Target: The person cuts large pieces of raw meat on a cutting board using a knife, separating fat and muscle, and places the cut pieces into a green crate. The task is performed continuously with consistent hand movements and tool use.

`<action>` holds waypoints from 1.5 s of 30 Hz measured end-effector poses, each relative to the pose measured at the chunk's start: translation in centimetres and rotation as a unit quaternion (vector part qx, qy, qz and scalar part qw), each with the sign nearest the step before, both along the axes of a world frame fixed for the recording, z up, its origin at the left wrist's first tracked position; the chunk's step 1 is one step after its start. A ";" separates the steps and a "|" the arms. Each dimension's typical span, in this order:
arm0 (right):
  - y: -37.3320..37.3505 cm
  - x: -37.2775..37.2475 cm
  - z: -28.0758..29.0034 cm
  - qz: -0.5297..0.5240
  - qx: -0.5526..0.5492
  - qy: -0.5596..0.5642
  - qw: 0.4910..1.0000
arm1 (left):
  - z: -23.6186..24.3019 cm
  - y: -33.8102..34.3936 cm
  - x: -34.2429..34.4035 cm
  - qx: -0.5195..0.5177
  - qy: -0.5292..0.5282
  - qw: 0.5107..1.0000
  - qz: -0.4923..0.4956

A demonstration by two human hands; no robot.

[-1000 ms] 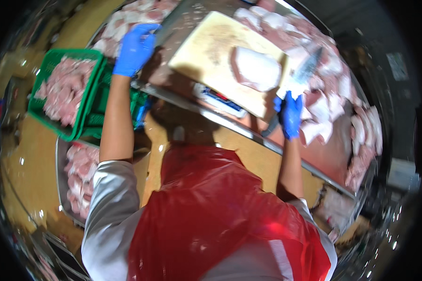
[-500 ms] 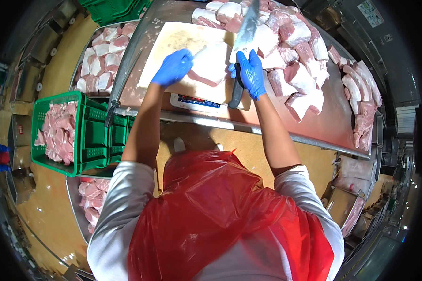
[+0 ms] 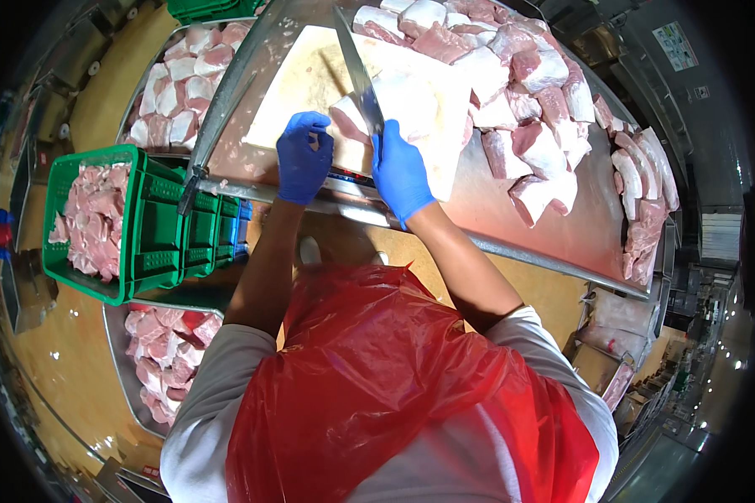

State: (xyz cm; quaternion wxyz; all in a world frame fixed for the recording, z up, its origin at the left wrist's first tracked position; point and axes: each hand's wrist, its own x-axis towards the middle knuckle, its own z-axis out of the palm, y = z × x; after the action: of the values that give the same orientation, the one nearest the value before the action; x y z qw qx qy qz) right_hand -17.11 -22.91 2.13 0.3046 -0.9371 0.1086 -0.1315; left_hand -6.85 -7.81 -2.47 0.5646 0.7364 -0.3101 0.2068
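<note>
My right hand, in a blue glove, is closed round a large knife. The blade points up and slightly left over the white cutting board, and the handle is hidden in my grip. Behind the blade lies a piece of pork, its pink side facing left and its white fat washed out by glare. My left hand, also gloved in blue, hovers by the board's near edge, left of the pork. Its fingers are bent, with a gap to the thumb and nothing visible between them.
Pork chunks are heaped right of the board on the metal table. A scale display peeks out under the board. A sharpening rod lies along the table's left edge. Green crates and metal trays of meat stand left.
The knife has swung from right of the pork to across it, tip now leftward. My right hand moved left and nearer me. My left hand drew back from the pork toward the table edge.
</note>
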 end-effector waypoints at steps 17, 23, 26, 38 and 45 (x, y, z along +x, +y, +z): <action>-0.4 -8.6 6.6 0.034 -0.077 0.102 0.991 | 0.7 -4.2 0.1 0.080 0.136 0.986 0.058; 2.1 0.9 4.1 0.047 -0.064 0.067 0.995 | -1.3 -2.5 2.4 -0.007 0.098 0.995 0.021; 2.8 2.7 4.4 0.052 -0.076 0.072 0.993 | 0.1 -2.2 1.6 -0.027 0.204 0.979 -0.005; 1.5 -12.9 9.0 0.062 -0.153 0.306 0.938 | -0.8 2.0 4.4 0.075 0.115 0.989 -0.052; 3.2 -3.9 7.7 0.012 -0.093 0.143 0.985 | 2.4 1.6 -3.9 0.069 0.164 0.976 -0.126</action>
State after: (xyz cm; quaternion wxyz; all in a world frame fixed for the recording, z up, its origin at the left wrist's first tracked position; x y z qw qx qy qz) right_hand -20.99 -19.70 9.80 0.1993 -0.9717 0.1266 -0.0022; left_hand -10.71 -6.21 -0.10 0.5767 0.7527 -0.3174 -0.0113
